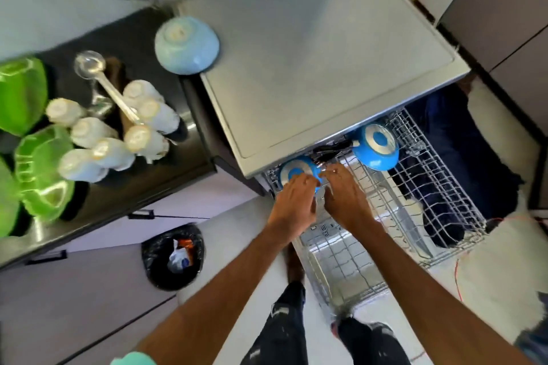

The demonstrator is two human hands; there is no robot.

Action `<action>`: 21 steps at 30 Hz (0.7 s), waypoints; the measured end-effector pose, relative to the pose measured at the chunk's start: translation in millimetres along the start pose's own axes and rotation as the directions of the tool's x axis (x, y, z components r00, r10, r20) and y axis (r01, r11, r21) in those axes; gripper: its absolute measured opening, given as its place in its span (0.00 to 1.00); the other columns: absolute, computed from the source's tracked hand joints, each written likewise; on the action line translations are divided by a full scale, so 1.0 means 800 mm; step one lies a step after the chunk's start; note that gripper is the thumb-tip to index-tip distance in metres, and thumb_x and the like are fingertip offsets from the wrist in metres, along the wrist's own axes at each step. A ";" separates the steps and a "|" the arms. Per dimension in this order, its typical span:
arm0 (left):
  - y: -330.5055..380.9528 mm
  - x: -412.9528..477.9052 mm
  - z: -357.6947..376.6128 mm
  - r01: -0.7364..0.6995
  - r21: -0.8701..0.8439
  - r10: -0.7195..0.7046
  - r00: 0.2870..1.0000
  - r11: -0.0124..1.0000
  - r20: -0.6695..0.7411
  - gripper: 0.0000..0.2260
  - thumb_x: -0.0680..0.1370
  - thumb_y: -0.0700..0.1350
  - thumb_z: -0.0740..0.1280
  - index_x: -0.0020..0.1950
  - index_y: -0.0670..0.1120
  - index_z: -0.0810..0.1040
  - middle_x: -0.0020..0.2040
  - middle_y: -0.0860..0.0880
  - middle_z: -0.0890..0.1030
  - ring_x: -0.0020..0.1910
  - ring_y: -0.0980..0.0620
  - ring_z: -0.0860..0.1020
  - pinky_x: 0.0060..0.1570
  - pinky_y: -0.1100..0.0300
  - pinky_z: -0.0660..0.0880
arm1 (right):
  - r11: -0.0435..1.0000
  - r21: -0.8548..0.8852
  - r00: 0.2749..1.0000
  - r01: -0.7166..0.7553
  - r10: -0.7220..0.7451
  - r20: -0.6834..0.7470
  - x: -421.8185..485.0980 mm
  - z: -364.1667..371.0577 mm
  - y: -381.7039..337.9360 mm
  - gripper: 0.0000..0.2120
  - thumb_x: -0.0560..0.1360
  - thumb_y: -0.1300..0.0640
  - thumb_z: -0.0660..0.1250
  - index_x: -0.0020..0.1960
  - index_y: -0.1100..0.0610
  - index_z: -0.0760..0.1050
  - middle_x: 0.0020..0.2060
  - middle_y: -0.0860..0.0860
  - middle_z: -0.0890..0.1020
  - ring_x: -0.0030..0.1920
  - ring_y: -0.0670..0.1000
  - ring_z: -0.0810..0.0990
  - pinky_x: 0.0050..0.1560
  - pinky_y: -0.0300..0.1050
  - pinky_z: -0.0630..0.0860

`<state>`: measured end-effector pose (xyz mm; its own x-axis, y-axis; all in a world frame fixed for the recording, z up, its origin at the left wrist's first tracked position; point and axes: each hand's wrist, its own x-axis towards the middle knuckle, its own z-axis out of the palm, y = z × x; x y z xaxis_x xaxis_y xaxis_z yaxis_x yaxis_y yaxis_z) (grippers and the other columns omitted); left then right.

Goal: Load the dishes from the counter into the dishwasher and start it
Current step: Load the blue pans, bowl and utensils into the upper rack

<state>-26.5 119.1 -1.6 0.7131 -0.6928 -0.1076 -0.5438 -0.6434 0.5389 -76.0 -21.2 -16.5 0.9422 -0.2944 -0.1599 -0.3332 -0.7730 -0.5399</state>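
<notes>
**Seating a blue bowl in the rack**

We've got both hands at the blue bowl (pixel 296 171), which is upside down at the 10 o'clock corner of the pulled-out rack (pixel 415 201). Left hand (pixel 292 201) curls over its near rim, grasping it. Right hand (pixel 345 197) touches its 3 o'clock side. Gripping or just steadying, we cannot tell through the blur. We reckon it's inverted so it drains.

Second blue bowl (pixel 376 147) sits the same way at its 2 o'clock, apart.

Waiting on the worktop (pixel 198 154), at the dishwasher's 9 o'clock:
- pale bowl (pixel 186 44)
- white cups (pixel 118 133)
- ladle (pixel 114 93)
- green bowls (pixel 38 169)

Most of the loading is left to do.
</notes>
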 end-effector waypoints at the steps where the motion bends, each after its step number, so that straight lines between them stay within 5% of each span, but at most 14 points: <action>1: -0.001 -0.019 -0.013 -0.004 -0.005 0.004 1.000 1.000 -0.009 0.19 0.69 0.34 0.72 0.59 0.42 0.78 0.57 0.45 0.79 0.56 0.46 0.77 0.54 0.51 0.78 | 1.000 0.018 1.000 0.000 0.000 -0.008 -0.011 -0.009 -0.020 0.20 0.73 0.70 0.65 0.63 0.58 0.75 0.64 0.55 0.74 0.63 0.58 0.76 0.62 0.58 0.76; 8: -0.023 -0.136 -0.091 0.118 -0.043 -0.124 0.976 0.992 -0.178 0.13 0.74 0.41 0.61 0.55 0.45 0.80 0.53 0.47 0.80 0.53 0.44 0.78 0.51 0.49 0.77 | 0.989 0.099 0.991 0.114 -0.106 -0.086 -0.057 -0.009 -0.097 0.15 0.69 0.61 0.62 0.53 0.60 0.80 0.52 0.58 0.81 0.55 0.62 0.80 0.58 0.50 0.72; 14: -0.024 -0.197 -0.178 0.284 -0.014 -0.283 0.944 0.959 -0.168 0.11 0.74 0.39 0.64 0.53 0.47 0.82 0.53 0.46 0.81 0.55 0.43 0.79 0.54 0.49 0.78 | 0.977 0.083 0.980 0.196 -0.197 0.000 -0.075 -0.029 -0.184 0.09 0.69 0.67 0.68 0.47 0.60 0.83 0.46 0.61 0.82 0.49 0.62 0.81 0.53 0.56 0.78; 21: -0.069 -0.201 -0.259 0.305 -0.021 -0.297 0.908 0.952 -0.295 0.08 0.76 0.41 0.66 0.51 0.50 0.83 0.53 0.50 0.82 0.51 0.49 0.81 0.51 0.51 0.80 | 0.958 0.110 0.961 0.266 -0.272 0.042 -0.054 -0.038 -0.268 0.10 0.69 0.65 0.68 0.48 0.57 0.84 0.47 0.57 0.83 0.50 0.57 0.81 0.54 0.44 0.74</action>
<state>-19.1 333.9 159.1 0.9397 -0.3418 -0.0117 -0.2910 -0.8169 0.4980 -46.5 140.3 130.9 0.9979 -0.0494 -0.0412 -0.0643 -0.7566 -0.6508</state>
